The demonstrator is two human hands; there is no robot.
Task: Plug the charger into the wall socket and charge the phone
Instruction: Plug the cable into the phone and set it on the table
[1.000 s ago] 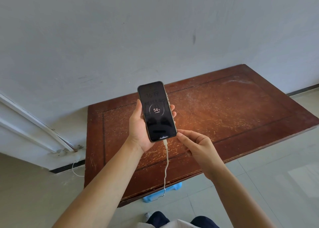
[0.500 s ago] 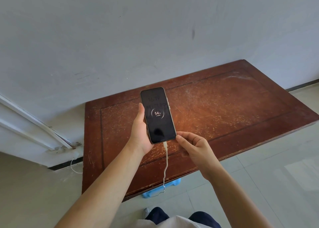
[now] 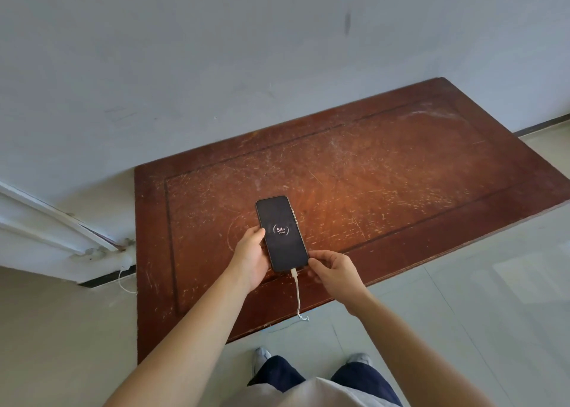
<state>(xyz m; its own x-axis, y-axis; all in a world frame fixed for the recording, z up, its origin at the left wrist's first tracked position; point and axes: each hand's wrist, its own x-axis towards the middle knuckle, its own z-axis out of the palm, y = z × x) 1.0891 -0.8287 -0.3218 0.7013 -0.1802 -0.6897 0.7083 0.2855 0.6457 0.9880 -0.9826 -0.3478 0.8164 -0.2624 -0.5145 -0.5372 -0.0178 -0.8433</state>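
Head view: phone (image 3: 282, 233) lying low over the worn wooden desk (image 3: 385, 172), screen up, with a charging ring and "54" showing on the display. Over the last second the phone has been coming down from a raised, tilted position in front of the wall to the desk surface; whether its back is already resting on the wood cannot be told. The left hand (image 3: 251, 257) is curling around the phone's left edge, thumb on the rim, gripping it. The right hand (image 3: 334, 271) is pinching the lower right corner between thumb and forefinger, steadying it. The white charging cable (image 3: 297, 295) is seated in the bottom port and is trailing off the desk's near edge; another stretch of white cable (image 3: 123, 280) is showing at the wall base on the left. The socket itself is out of sight. Judging by the lit charging indicator, power is flowing, so only release of the phone remains.
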